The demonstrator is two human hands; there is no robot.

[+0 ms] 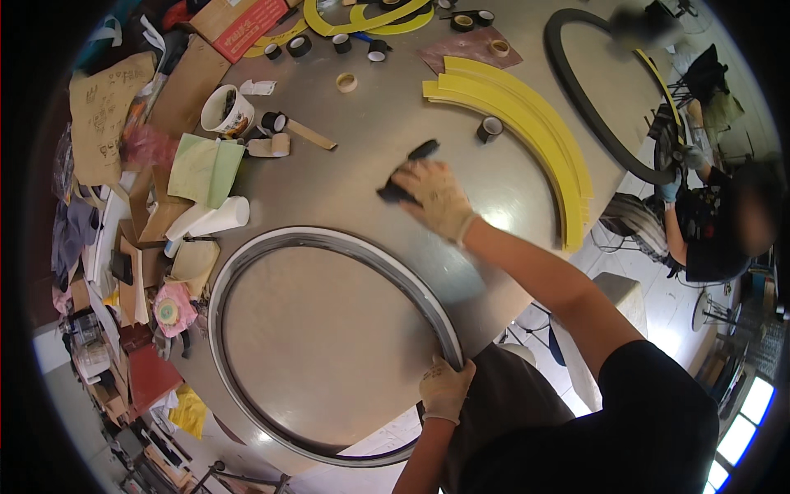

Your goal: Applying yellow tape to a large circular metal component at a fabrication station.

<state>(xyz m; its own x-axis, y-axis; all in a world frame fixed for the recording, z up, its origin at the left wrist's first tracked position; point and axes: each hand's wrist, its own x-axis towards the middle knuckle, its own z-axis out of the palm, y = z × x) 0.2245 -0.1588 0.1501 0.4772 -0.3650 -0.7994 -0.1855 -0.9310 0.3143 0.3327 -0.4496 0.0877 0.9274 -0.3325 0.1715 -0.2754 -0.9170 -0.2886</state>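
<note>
A large grey round hoop with a darker inner band [216, 317], like a wheel rim, lies on the metal table, its lower part reaching past the near edge. My gloved left hand [444, 390] grips its right side, fingers wrapped round it. Farther up the table, my gloved right hand [434, 198] closes over a dark, elongated black object [425, 150]. Motion blur and my fingers hide what kind it is. To the right of that hand stands a black tape roll [490, 128], beside stacked curved yellow strips [568, 165].
Several tape rolls [347, 82] lie at the far side. A white bucket [227, 111], cardboard, papers and a white roll [226, 216] crowd the left. At the right, a co-worker's gloved hands [668, 188] hold a large black ring [568, 90].
</note>
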